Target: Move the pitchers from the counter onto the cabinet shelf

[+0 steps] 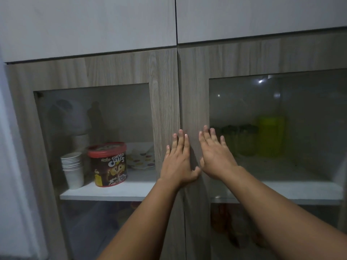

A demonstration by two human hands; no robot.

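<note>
Two glass-fronted cabinet doors stand closed in front of me. My left hand (pixel 178 160) lies flat with straight fingers on the wooden frame of the left door (pixel 163 102). My right hand (pixel 216 154) presses flat on the frame of the right door (pixel 195 94). Behind the right glass, a yellow-green pitcher (pixel 271 136) stands on the white shelf (pixel 300 190), with several greenish glasses (pixel 242 141) to its left. No counter shows in this view.
Behind the left glass sit a stack of white paper cups (pixel 73 169), a red-lidded Choco Chips tub (pixel 109 164) and spotted plates (pixel 142 158). White upper doors (pixel 93 25) are above. Dim items show on the lower shelf.
</note>
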